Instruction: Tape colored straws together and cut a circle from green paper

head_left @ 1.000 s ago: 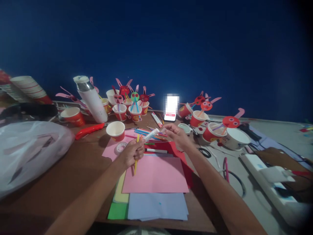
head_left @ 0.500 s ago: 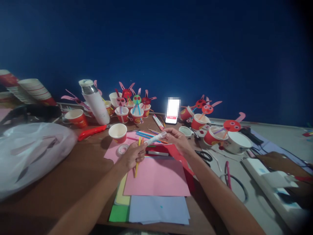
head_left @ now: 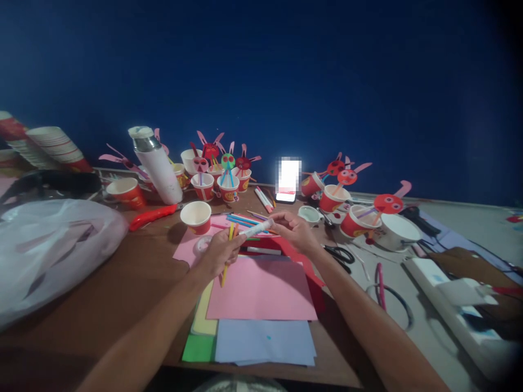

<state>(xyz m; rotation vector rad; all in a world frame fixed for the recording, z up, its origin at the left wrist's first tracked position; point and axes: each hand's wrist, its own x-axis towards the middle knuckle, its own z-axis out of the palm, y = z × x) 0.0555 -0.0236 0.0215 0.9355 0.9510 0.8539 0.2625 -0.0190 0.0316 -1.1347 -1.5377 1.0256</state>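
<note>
My left hand (head_left: 223,253) is closed around a slim white pen-like tube (head_left: 254,228), which slants up to the right. The same fingers keep a yellow strip (head_left: 224,274) and a short orange one upright against the tube. My right hand (head_left: 295,231) pinches at the tube's far end; its fingertips partly cover that end. Beneath both hands lies a pink paper sheet (head_left: 261,291) over red paper, with a white marker (head_left: 261,251) above it. Several coloured pencils (head_left: 245,220) lie just beyond the tube. A tape roll (head_left: 203,245) sits beside my left hand.
Paper cups with animal-face figures (head_left: 229,188) line the back, around a lit phone (head_left: 288,182). A white flask (head_left: 157,169), red-handled knife (head_left: 151,216) and plastic bag (head_left: 57,250) stand left. Black scissors (head_left: 341,256) and a power strip (head_left: 445,310) lie right.
The view has tilted slightly, so the table sits a little higher in the picture. Both hands stay on the tube, with the right fingers slightly shifted at its end.
</note>
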